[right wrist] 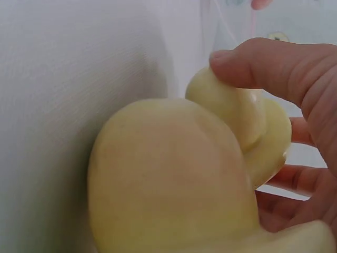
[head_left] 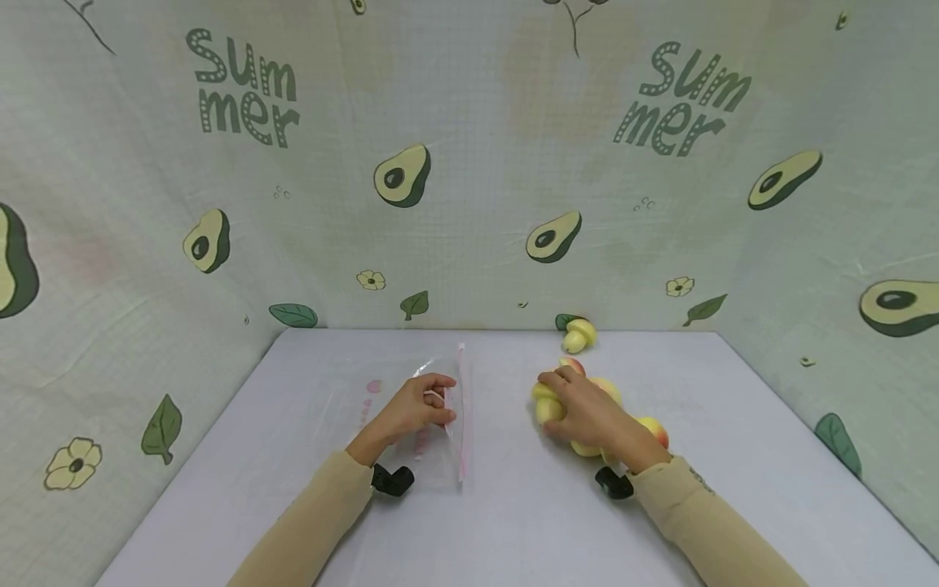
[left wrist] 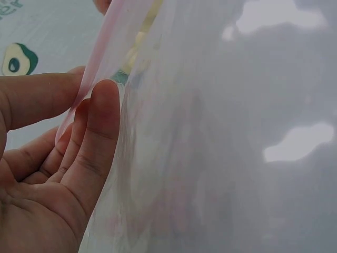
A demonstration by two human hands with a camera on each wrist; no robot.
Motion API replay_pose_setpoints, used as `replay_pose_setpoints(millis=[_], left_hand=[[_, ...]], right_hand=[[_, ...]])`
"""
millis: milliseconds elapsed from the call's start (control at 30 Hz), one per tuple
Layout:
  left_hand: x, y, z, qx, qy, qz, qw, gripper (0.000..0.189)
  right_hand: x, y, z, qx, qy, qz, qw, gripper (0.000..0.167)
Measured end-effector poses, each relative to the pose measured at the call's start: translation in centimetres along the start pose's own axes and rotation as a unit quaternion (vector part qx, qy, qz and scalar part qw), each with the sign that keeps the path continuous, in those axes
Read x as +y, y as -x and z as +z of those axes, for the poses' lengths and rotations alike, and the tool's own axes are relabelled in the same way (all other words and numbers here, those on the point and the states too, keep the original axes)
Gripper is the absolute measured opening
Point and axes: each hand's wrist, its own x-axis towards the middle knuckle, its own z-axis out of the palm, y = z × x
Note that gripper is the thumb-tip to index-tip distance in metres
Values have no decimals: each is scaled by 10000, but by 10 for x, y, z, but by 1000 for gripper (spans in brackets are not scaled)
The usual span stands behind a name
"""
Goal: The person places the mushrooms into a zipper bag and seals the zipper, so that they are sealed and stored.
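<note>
My left hand (head_left: 411, 408) holds the pink-edged mouth of a clear zip bag (head_left: 337, 456) that lies flat on the table with pink print on it. In the left wrist view, the pink zip strip (left wrist: 97, 58) runs between the thumb and fingers. To the right, my right hand (head_left: 587, 408) grips a pale yellow toy mushroom (right wrist: 226, 100), thumb on its stem and fingers around the cap. Close beside it in the right wrist view is a larger mushroom (right wrist: 168, 168). The hand partly hides the pile under it.
Under and around the right hand lie several yellow mushrooms and red-yellow pieces, one red-yellow piece (head_left: 655, 430) by the wrist. A lone mushroom (head_left: 579, 335) sits at the table's back edge. A printed cloth (head_left: 469, 244) surrounds the white table (head_left: 513, 530) at the back and sides.
</note>
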Motion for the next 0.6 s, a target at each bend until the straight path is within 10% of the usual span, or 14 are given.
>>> replay_pose_setpoints(millis=[600], left_hand=[[-8, -4, 0, 31, -50, -78, 10000, 55]], right_hand=[[-28, -22, 9, 255, -848, -557, 9945, 63]])
